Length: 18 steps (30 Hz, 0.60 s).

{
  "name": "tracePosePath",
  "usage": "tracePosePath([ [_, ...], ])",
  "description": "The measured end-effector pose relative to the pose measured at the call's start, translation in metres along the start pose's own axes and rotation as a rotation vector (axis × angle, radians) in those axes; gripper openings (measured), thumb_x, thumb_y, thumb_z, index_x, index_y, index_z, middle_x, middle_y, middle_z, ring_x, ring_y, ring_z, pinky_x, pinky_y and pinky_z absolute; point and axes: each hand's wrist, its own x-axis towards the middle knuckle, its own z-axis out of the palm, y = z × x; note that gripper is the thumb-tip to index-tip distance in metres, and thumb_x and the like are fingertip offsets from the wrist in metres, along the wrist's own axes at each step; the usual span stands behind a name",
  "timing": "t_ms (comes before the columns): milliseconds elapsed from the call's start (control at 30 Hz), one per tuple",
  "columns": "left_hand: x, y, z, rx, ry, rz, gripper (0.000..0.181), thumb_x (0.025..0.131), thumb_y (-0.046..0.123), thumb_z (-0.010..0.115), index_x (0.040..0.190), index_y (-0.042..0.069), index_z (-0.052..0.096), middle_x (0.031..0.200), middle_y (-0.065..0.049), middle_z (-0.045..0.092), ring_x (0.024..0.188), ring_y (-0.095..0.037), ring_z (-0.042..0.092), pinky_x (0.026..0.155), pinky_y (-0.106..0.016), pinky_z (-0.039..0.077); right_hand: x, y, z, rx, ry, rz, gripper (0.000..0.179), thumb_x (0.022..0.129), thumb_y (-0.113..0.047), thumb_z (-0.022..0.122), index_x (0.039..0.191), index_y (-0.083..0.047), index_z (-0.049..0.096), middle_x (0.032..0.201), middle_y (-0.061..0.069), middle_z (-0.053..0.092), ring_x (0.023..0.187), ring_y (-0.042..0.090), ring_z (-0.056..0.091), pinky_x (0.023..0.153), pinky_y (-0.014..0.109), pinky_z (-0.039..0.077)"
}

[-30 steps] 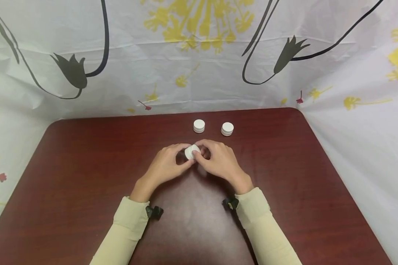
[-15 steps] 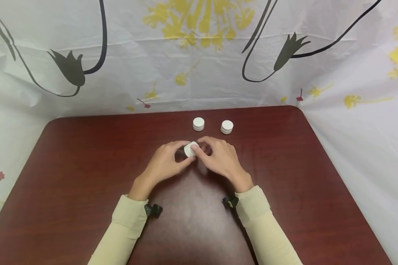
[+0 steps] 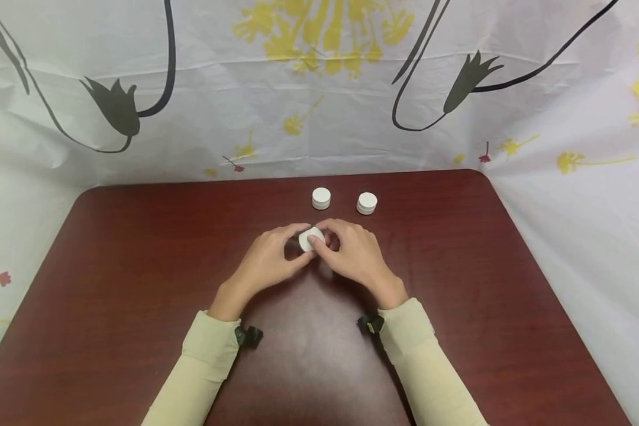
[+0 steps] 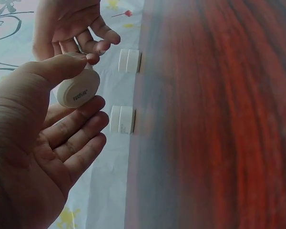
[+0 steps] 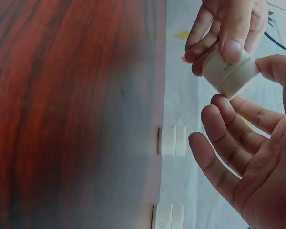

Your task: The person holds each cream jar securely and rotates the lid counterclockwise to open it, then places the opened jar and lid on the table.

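A small white round jar [image 3: 305,240] is held up between both hands, tilted, above the table. My left hand [image 3: 268,255] grips one end of it, with thumb and fingers on opposite sides. From the other side my right hand [image 3: 355,254] pinches it between thumb and fingertips. Dark print marks the flat end of the jar [image 4: 79,90] in the left wrist view. A seam runs round the jar [image 5: 229,71] in the right wrist view. The right hand's lower fingers [image 5: 205,152] are loosely bent, away from the jar.
Two similar white jars, a left one [image 3: 321,199] and a right one [image 3: 367,203], stand upright beyond the hands on the dark red wooden table [image 3: 138,266]. A white patterned cloth [image 3: 202,136] hangs behind the table and along its sides.
The held jar has turned slightly in the fingers, with its flat face now more towards the head camera. Both hands keep their hold in nearly the same place. The two standing jars have not moved.
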Motion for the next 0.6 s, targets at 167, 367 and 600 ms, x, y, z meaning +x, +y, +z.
tracePosePath([
  [167, 0.0009, 0.0011, 0.0001, -0.003, -0.006, 0.0, 0.046, 0.094, 0.033, 0.08, 0.135, 0.015, 0.069, 0.128, -0.003, 0.076, 0.116, -0.024, 0.073, 0.099, -0.046, 0.058, -0.0001, -0.0002, -0.0011, -0.007, -0.003, 0.001, 0.028, 0.099, -0.043, 0.068, 0.118, -0.024, 0.075, 0.084, -0.009, 0.067, 0.074, 0.006, 0.062, 0.067, 0.034, 0.05],
  [367, 0.0004, 0.0002, -0.0012, 0.009, -0.006, 0.001, 0.046, 0.093, 0.031, 0.081, 0.134, 0.013, 0.07, 0.127, -0.005, 0.076, 0.116, -0.025, 0.073, 0.099, -0.047, 0.058, -0.0019, -0.0011, -0.0008, -0.019, -0.009, 0.0, 0.031, 0.098, -0.041, 0.069, 0.122, -0.022, 0.074, 0.092, -0.007, 0.07, 0.078, 0.008, 0.065, 0.068, 0.037, 0.053],
  [600, -0.0003, 0.0008, -0.0022, 0.008, 0.009, 0.003, 0.047, 0.093, 0.033, 0.082, 0.134, 0.013, 0.07, 0.127, -0.004, 0.077, 0.114, -0.024, 0.074, 0.099, -0.046, 0.059, -0.0015, 0.0009, -0.0017, -0.002, -0.007, 0.019, 0.042, 0.1, -0.049, 0.065, 0.132, -0.021, 0.072, 0.096, -0.008, 0.074, 0.084, 0.008, 0.069, 0.075, 0.042, 0.057],
])
